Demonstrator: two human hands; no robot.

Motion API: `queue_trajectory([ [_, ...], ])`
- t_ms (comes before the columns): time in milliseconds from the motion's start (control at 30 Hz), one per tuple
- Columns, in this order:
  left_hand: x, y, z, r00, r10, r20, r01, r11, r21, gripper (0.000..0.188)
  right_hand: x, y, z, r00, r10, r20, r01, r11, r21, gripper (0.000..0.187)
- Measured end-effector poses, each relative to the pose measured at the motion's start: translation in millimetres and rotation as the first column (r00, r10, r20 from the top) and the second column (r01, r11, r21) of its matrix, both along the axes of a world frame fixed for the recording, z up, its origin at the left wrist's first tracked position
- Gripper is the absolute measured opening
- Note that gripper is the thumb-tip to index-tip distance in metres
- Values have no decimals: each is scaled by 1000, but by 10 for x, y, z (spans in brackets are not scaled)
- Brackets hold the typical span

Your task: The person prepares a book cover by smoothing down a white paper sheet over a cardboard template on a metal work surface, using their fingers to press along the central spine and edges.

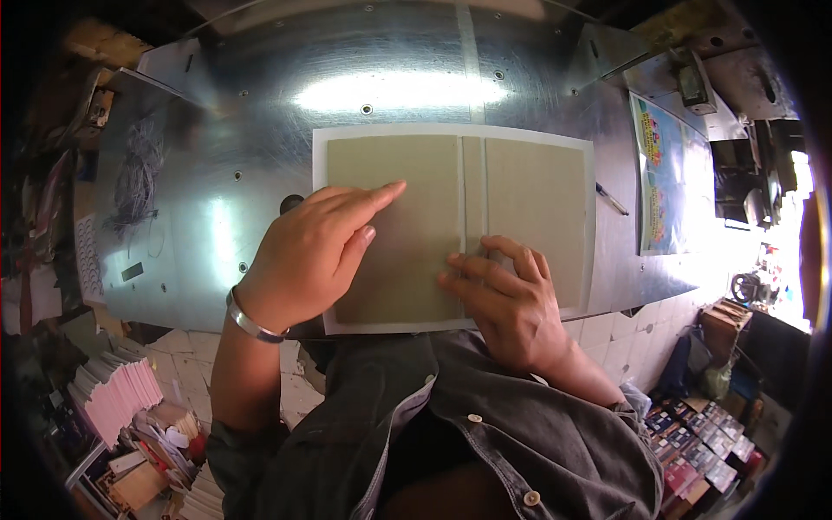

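Note:
A white sheet (319, 149) lies on the metal table, with a large grey-brown board (394, 269) on its left part and a second board (537, 182) on its right. Between the two boards runs a narrow spine strip (471, 186), with a thin pale gap on each side. My left hand (316, 238) is open over the left board, fingers stretched out together and thumb apart; it grips nothing. With fingers bent and spread, my right hand (511, 299) rests its fingertips around the lower spine strip and the edges of the boards beside it. A metal bracelet (251, 321) circles my left wrist.
A pen (613, 199) lies right of the sheet, near a colourful printed sheet (672, 173). Tangled thread or wire (139, 173) lies at the table's left. Stacked pink paper (117, 390) stands below left, and several small printed items (702, 438) below right. Bolt heads (367, 109) dot the tabletop.

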State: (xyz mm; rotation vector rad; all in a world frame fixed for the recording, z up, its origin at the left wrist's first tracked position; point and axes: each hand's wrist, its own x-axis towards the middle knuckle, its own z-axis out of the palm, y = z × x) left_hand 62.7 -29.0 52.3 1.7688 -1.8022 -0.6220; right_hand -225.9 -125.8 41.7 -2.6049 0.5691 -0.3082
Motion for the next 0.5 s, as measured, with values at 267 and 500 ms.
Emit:
queue_trajectory([
  [267, 51, 91, -128, 996, 4, -92, -8, 999, -43, 61, -78, 20, -103, 999, -5, 33, 7, 999, -43, 42],
  [500, 57, 61, -183, 999, 11, -44, -12, 999, -41, 59, -64, -20, -112, 999, -4, 45, 5, 1000, -28, 45],
])
